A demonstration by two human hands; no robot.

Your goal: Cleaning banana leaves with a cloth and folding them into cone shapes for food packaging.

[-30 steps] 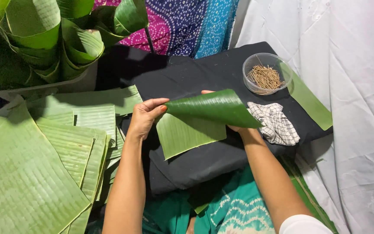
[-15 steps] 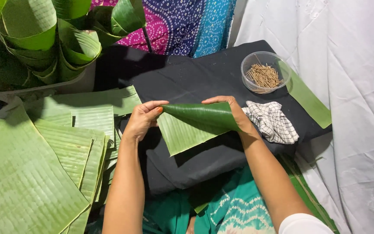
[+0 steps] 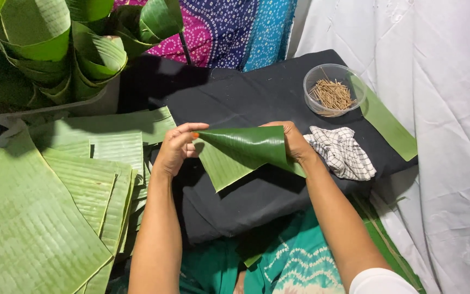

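At the centre of the frame, a banana leaf piece (image 3: 243, 152) is held rolled into a cone above a black cloth (image 3: 257, 98). Its pointed tip is pinched in the grip of the left hand (image 3: 175, 149); the wide end is clasped by the right hand (image 3: 295, 142). A checked rag (image 3: 341, 152) lies just right, a clear bowl of small sticks (image 3: 333, 90) beyond. Flat leaves (image 3: 44, 207) are stacked at lower left.

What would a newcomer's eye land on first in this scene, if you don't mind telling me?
First, the glossy green leaf cone at the centre, pinched at its tip by the left hand and gripped at its wide end by the right hand over a black cloth. Next, flat banana leaves stacked at left, and a clear bowl of small sticks at upper right.
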